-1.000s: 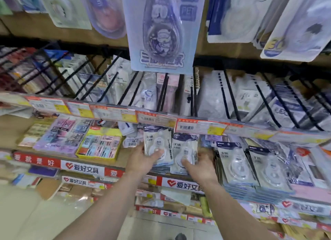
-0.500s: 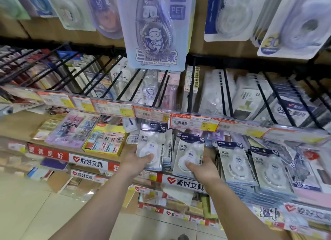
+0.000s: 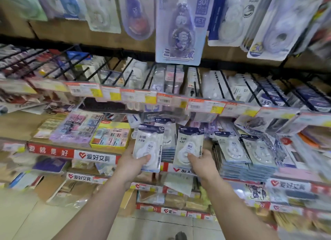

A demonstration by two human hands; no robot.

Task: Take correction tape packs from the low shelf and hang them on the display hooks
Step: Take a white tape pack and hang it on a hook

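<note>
I see my left hand (image 3: 133,163) holding one correction tape pack (image 3: 150,146). The thumb is on the front of the pack and the other fingers are curled behind it. My right hand (image 3: 201,163) holds a second pack (image 3: 190,146) the same way, thumb on the front near the bottom. Both packs stand upright, side by side, just in front of the low shelf (image 3: 96,156) with its red and white edge strip.

Behind the left pack there is a small stack of the same packs (image 3: 169,141) at the front edge of the shelf. I think my left hand holds only one pack, but the picture is blurry there. To the right, two more piles of packs (image 3: 245,150) lean against each other near the shelf's front edge. To the left sits a yellow box (image 3: 110,135) with small things in it.

Above the shelf runs a row of price tags (image 3: 161,99). Behind the tags, black display hooks (image 3: 123,75) stick out with packs hanging on them. Higher up, a big blue tape pack (image 3: 180,26) hangs in the middle.
</note>
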